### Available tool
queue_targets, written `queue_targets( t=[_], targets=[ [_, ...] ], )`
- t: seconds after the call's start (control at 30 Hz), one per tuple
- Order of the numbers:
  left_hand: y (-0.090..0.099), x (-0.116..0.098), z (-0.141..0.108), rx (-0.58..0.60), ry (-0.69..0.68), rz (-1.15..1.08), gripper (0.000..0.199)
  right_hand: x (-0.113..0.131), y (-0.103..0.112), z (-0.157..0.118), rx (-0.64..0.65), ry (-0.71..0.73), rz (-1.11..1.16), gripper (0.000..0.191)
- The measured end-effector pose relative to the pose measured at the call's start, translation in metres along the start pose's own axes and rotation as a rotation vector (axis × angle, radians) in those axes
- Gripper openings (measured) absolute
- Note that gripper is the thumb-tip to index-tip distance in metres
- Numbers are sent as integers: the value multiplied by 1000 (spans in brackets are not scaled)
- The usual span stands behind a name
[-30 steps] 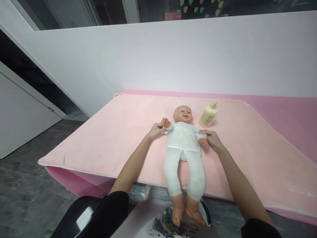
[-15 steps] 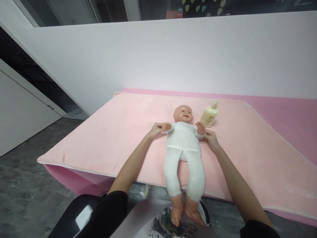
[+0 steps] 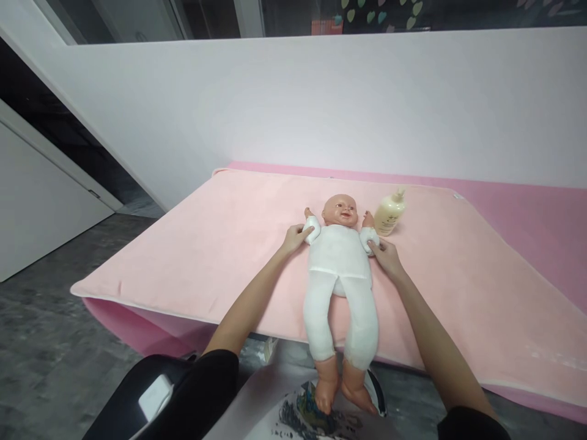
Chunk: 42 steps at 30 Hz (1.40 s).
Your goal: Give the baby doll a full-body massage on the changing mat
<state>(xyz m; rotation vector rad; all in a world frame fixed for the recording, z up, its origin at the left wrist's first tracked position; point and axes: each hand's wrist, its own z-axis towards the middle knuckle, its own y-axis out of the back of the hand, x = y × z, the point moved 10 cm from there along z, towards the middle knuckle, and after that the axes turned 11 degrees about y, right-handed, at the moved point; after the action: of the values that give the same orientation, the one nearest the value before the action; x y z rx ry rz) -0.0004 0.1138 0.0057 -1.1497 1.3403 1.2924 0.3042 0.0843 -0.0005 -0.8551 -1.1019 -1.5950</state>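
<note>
A baby doll point(image 3: 340, 250) with a white cloth body lies face up on a pink mat, its bare feet hanging past the front edge. My left hand point(image 3: 294, 238) grips the doll's arm on the left, thumb on the white sleeve. On the other side my right hand point(image 3: 386, 256) pinches the doll's other arm. Both doll hands point up beside its head. Close to the doll's arm on the right stands a pale yellow pump bottle point(image 3: 389, 212), near my right hand but apart from it.
The pink mat point(image 3: 183, 244) covers a darker pink surface point(image 3: 527, 214) against a white wall point(image 3: 321, 104). At the lower left, a white object point(image 3: 156, 397) rests on something black. Grey floor and a white door point(image 3: 41, 201) lie to the left.
The doll's arms have swung upward, so its hands now point toward its head. My fingers have shifted onto the white sleeves. The bottle has stayed in place.
</note>
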Motion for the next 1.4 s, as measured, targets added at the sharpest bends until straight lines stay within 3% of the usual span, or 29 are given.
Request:
queue_targets(
  t=[0.17,0.37,0.63,0.8,0.97,1.13,1.23,1.4],
  targets=[
    [-7,2,-5,198,42,-148,39,10,-2,-7,71,-48,158,38],
    [-8,3,-7,271,84,-220,38,5,3,-9,68,-90,186,25],
    [-2,9,-7,221,140,-313,31,0,3,-9,64,-79,211,28],
    [-1,3,-8,157,120,-287,32,9,1,-5,36,-43,213,26],
    [-8,-2,-6,211,77,-171,32,11,-4,-1,32,-13,124,32],
    [-2,4,5,105,80,-52,41,-1,-4,8,-27,-9,-32,38],
    [-2,6,10,54,51,-30,44,3,-4,12,-67,64,-170,34],
    [8,6,10,-137,-44,73,47,9,-1,11,-148,89,-272,30]
  ],
)
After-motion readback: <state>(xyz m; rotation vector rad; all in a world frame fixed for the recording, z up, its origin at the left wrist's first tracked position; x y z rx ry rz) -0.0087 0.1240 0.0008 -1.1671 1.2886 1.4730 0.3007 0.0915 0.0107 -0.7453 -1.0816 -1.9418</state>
